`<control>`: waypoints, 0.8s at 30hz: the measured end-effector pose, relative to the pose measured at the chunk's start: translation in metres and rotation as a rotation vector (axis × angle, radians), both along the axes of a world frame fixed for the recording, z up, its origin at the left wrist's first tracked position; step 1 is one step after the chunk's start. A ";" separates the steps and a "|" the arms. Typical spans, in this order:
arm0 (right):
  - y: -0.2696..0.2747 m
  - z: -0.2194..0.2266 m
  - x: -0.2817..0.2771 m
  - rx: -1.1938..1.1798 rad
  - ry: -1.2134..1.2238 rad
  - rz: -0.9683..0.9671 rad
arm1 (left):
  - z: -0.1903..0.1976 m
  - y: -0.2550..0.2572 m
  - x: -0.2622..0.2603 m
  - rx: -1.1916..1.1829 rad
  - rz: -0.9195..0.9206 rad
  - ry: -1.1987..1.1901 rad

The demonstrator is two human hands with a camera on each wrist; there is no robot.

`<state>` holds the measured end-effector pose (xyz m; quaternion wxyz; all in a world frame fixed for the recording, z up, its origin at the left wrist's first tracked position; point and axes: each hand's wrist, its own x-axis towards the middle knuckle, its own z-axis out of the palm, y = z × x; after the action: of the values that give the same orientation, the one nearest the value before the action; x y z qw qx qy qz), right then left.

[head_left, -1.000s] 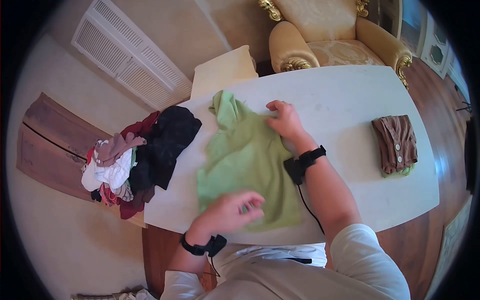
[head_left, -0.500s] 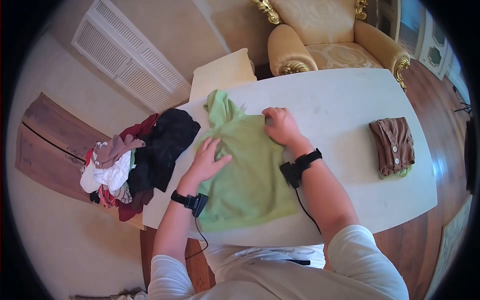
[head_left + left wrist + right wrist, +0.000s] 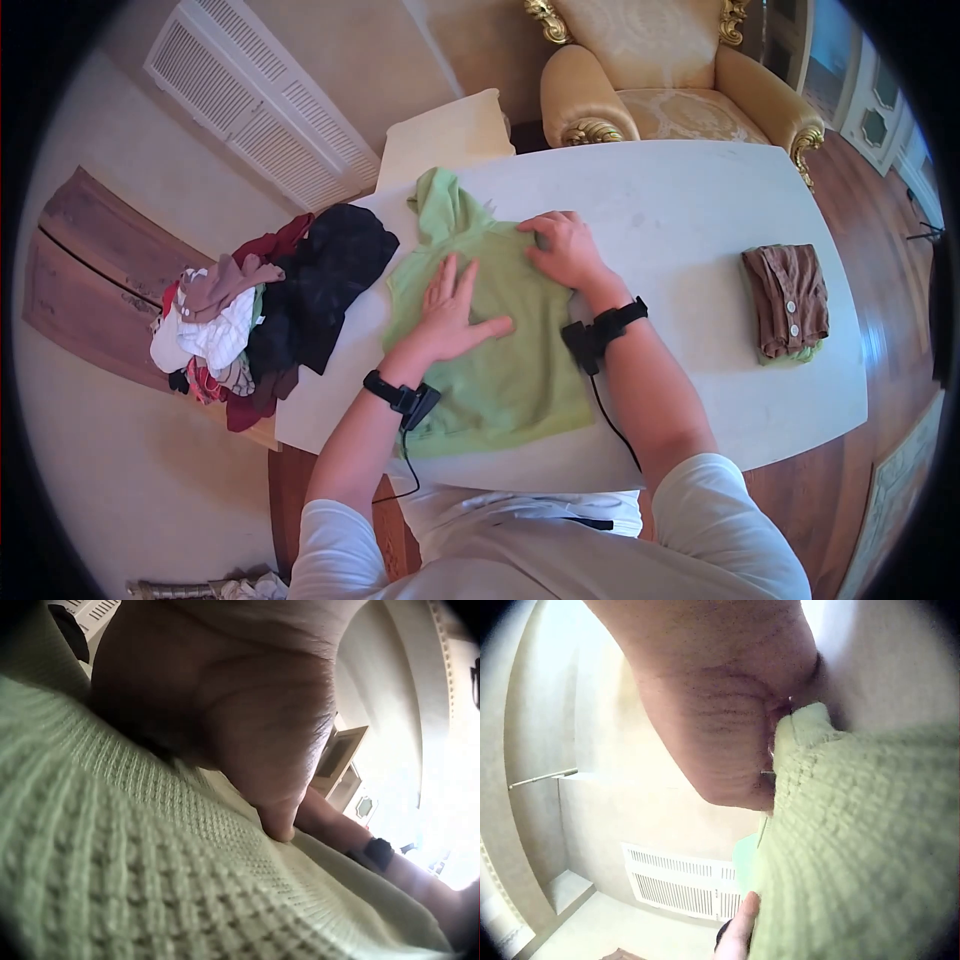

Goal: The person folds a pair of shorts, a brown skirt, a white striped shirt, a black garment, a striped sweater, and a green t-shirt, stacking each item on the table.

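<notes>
A green knitted hooded sweater (image 3: pixel 500 370) lies spread on the white table, its hood (image 3: pixel 445 205) pointing to the far side. My left hand (image 3: pixel 447 315) rests on the upper body of the sweater with fingers spread and thumb out to the right. Ribbed knit fills the left wrist view below that palm. At the sweater's upper right corner, my right hand (image 3: pixel 565 250) has its fingers curled round the edge. In the right wrist view the corner of green knit (image 3: pixel 810 727) runs in under the right hand's fingers, which are partly hidden.
A heap of mixed clothes, with a black garment (image 3: pixel 335 270) on its right side, sits at the table's left end. A folded brown buttoned garment (image 3: pixel 787 300) lies on the right, over something green. A gold armchair (image 3: pixel 660 90) and a cream stand (image 3: pixel 445 135) are beyond the table (image 3: pixel 690 210).
My left hand has moved from the sweater's near end up to its left side, then inward onto its upper middle, where it lies spread. My right hand stays at the upper right corner.
</notes>
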<state>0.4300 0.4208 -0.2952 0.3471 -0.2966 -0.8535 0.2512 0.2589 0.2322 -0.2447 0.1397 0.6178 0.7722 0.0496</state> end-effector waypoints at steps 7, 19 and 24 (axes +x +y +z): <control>0.002 -0.002 -0.001 -0.027 0.029 -0.016 | -0.016 -0.005 -0.011 0.394 -0.143 0.021; 0.001 -0.002 -0.002 -0.020 0.026 -0.028 | -0.006 0.014 -0.033 0.413 0.093 -0.101; 0.000 -0.001 -0.002 -0.016 0.037 -0.030 | -0.005 0.012 -0.030 0.440 0.003 0.071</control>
<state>0.4283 0.4211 -0.2965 0.3641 -0.3073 -0.8405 0.2580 0.2286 0.2445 -0.2495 -0.0257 0.6337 0.7480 0.1955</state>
